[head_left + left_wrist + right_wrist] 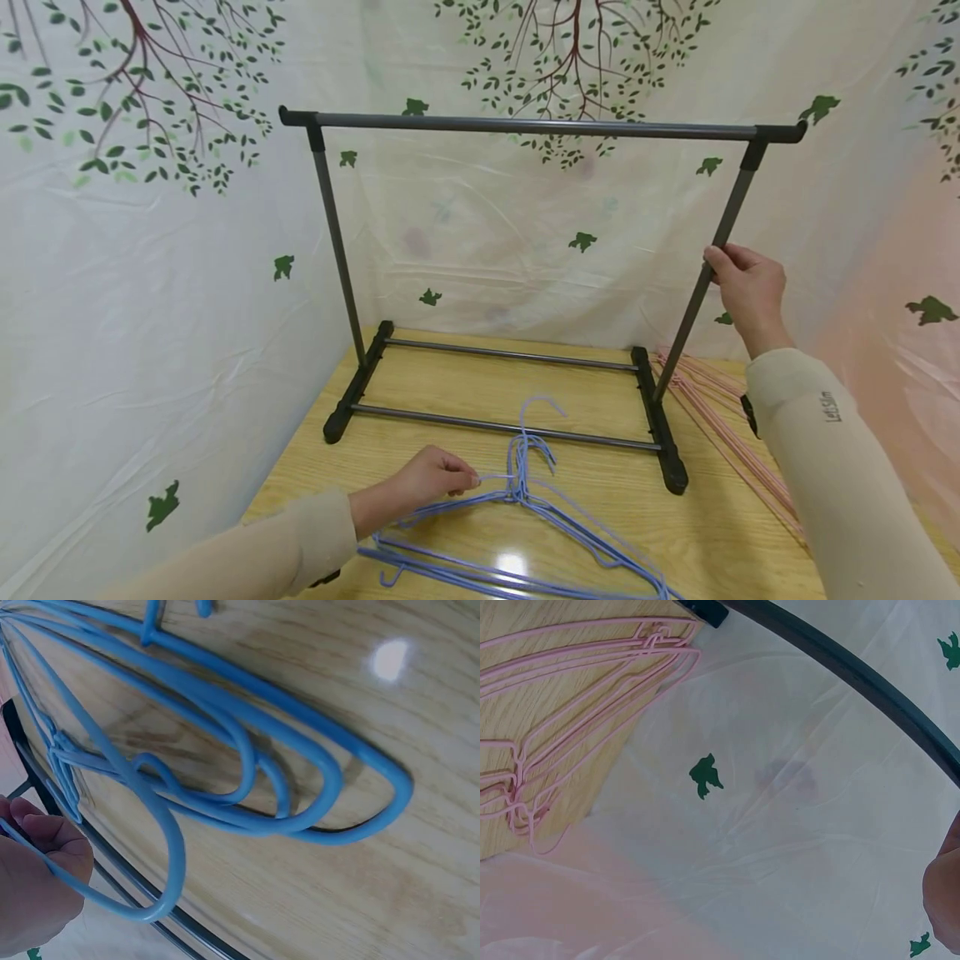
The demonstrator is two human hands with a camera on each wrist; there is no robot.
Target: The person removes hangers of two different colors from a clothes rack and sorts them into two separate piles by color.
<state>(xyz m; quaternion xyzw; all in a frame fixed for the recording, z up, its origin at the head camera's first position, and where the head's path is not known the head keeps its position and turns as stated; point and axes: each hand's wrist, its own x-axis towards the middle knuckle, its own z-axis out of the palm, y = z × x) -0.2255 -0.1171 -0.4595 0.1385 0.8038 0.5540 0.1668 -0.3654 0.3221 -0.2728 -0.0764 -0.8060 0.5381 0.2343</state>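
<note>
My left hand (431, 483) pinches one arm of a light blue wire hanger (174, 855). That hanger is lifted a little above a bunch of blue hangers (517, 492) lying on the table, its hook standing higher than theirs. A dark metal garment rack (525, 127) stands behind the bunch. With thumb and fingers, my right hand (750, 292) grips the rack's right post (684, 333) about midway up. In the right wrist view only part of that hand (941, 892) shows, beside the dark post (840, 660).
Several pink hangers (720, 425) lie on the wooden table (480, 379) right of the rack's black foot (672, 467). The top bar carries no hangers. A pale cloth (487, 250) printed with branches and green birds hangs close behind and at both sides.
</note>
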